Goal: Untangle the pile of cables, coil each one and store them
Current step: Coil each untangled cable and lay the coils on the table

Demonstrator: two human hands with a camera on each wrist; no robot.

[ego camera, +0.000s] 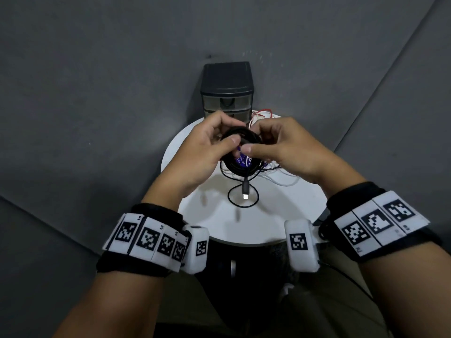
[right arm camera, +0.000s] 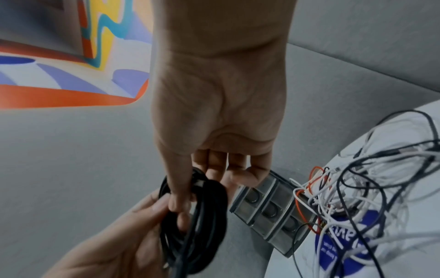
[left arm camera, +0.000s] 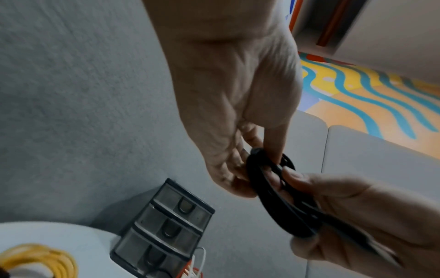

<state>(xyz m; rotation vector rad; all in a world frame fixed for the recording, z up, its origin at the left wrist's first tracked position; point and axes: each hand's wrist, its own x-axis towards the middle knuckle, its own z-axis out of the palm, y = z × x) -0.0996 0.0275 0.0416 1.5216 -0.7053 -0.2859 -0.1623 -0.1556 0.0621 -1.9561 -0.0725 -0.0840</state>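
A coiled black cable [ego camera: 240, 136] [left arm camera: 273, 195] [right arm camera: 200, 222] is held above the round white table [ego camera: 214, 215]. My left hand [ego camera: 214, 140] [left arm camera: 238, 165] grips its left side with thumb and curled fingers. My right hand [ego camera: 266, 142] [right arm camera: 197, 188] pinches the coil's right side. The cable's loose end with a plug [ego camera: 245, 191] hangs down over the table. A tangle of white, black and red cables [ego camera: 271, 167] [right arm camera: 357, 188] lies on the table under my right hand. A yellow coiled cable [left arm camera: 40, 261] rests on the table in the left wrist view.
A dark three-drawer organiser [ego camera: 227, 90] [left arm camera: 164, 229] [right arm camera: 269, 210] stands at the table's far edge, drawers closed. A blue round sticker [right arm camera: 342, 244] lies under the tangle. Grey sofa cushions [ego camera: 97, 93] surround the table.
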